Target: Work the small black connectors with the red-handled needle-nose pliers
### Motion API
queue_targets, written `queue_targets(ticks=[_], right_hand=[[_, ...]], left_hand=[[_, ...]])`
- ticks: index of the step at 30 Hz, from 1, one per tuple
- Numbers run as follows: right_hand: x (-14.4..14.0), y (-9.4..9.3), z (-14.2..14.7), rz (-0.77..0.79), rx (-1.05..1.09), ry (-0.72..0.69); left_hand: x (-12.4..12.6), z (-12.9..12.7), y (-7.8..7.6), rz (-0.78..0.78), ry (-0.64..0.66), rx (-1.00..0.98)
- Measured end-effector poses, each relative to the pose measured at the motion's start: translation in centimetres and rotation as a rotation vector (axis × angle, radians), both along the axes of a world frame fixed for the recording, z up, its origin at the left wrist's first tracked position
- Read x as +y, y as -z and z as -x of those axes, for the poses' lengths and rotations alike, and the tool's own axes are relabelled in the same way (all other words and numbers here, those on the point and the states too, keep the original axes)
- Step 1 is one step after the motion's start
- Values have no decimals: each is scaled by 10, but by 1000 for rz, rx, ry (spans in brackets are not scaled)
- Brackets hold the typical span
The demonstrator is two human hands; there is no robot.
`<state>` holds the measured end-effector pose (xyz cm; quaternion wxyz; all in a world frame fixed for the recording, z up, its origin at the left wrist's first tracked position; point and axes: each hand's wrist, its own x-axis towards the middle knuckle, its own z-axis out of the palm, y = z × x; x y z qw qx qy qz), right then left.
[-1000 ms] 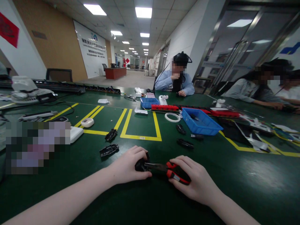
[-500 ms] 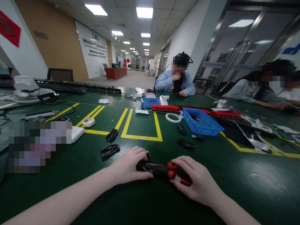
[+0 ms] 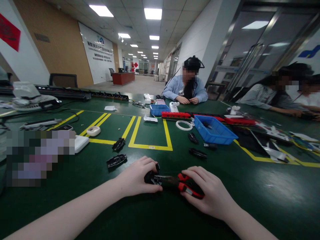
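My left hand (image 3: 140, 175) is closed round a small black plastic part (image 3: 151, 177), partly hidden by the fingers. In my right hand (image 3: 208, 186) are red-handled pliers (image 3: 183, 183); their long jaws point left and meet the part at its right side. Whether the jaws grip anything is too small to tell. Beyond my left hand lie two black plastic shells, a nearer shell (image 3: 116, 161) and a farther shell (image 3: 118, 144). Ahead of my right hand rest a dark elongated piece (image 3: 197, 153), a smaller black piece (image 3: 192, 137) and a short dark piece (image 3: 210, 146).
A blue bin (image 3: 215, 130) with dark parts inside stands at right, beside a white ring (image 3: 184, 125). Behind it is a smaller blue bin (image 3: 160, 109). Yellow tape (image 3: 150, 147) marks the green table. A co-worker (image 3: 186, 86) sits opposite; others sit at right.
The pliers' jaws look slightly shifted against the black part; both my hands stay nearly in place. The co-worker opposite has lowered a hand from the face to the table.
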<state>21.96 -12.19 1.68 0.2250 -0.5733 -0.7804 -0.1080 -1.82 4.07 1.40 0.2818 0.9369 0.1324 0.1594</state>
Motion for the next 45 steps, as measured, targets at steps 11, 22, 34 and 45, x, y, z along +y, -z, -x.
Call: queue_targets(ticks=[11, 22, 34, 45], right_hand=[[0, 1, -1, 33, 19, 4], [1, -1, 1, 97, 94, 14], [0, -2, 2, 92, 111, 14], [1, 6, -5, 35, 183, 37]], left_hand=[[-1, 1, 2, -14, 19, -1], [-2, 0, 2, -41, 18, -37], [-6, 1, -4, -48, 8, -38], [-2, 0, 0, -8, 17, 6]])
